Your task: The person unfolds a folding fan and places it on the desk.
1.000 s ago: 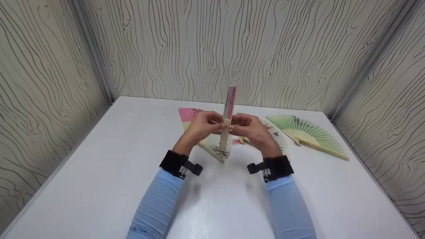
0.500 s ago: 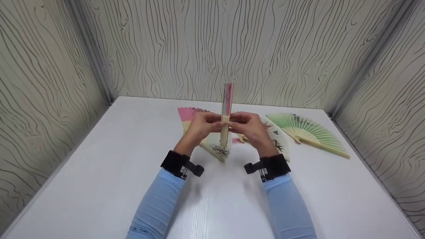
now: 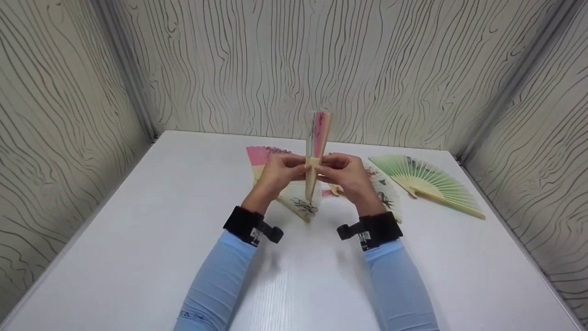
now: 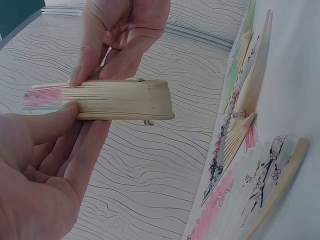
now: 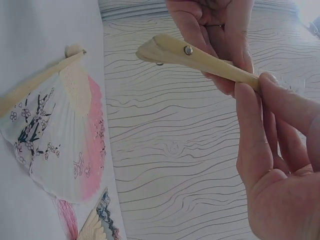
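A folding fan [image 3: 317,138], nearly closed, stands upright above the table between both hands. Its upper part shows pink and pale green paper; its lower part is bare wooden ribs. My left hand [image 3: 278,174] pinches it from the left between thumb and fingers, around where paper meets ribs. From the other side my right hand [image 3: 344,172] pinches it at about the same height. In the left wrist view, the stacked ribs [image 4: 120,100] lie tightly together under both thumbs. A metal rivet [image 5: 188,50] shows near the fan's base in the right wrist view.
On the white table [image 3: 161,230] lies a spread pink-and-white fan [image 5: 55,135], partly beneath my hands in the head view. A spread whitish fan [image 3: 388,193] is partly hidden behind my right hand. A spread green fan [image 3: 432,184] lies farther right. Patterned walls [image 3: 294,69] enclose the table.
The held fan has turned slightly, and its top now parts a little, one outer rib leaning right. Both hands stay at nearly the same spot, still gripping it.
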The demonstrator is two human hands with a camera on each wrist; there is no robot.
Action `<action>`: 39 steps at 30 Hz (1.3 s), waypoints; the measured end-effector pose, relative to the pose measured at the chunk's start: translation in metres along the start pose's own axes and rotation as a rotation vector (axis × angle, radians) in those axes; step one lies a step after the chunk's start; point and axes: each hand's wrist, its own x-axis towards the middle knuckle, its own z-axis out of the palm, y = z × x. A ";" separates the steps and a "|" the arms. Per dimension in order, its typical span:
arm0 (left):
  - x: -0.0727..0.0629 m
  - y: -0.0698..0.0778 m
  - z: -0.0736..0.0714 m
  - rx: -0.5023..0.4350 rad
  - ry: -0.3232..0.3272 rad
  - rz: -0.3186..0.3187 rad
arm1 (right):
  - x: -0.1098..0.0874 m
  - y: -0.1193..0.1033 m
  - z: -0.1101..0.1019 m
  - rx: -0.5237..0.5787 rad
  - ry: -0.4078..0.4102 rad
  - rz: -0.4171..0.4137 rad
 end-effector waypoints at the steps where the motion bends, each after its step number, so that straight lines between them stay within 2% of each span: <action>1: 0.000 0.000 0.000 0.001 -0.001 0.001 | 0.000 0.000 0.000 0.003 0.003 0.002; 12: 0.004 0.003 -0.005 0.010 0.044 -0.029 | 0.001 -0.001 -0.007 -0.011 0.052 0.042; 22: 0.007 0.003 -0.007 -0.062 0.133 0.017 | 0.003 -0.005 -0.005 0.023 0.096 0.037; 30: 0.008 0.004 -0.013 -0.114 0.170 -0.005 | 0.005 -0.002 -0.008 0.066 0.144 0.050; 39: 0.009 -0.001 -0.018 -0.162 0.203 0.000 | 0.006 0.003 -0.010 0.109 0.126 0.034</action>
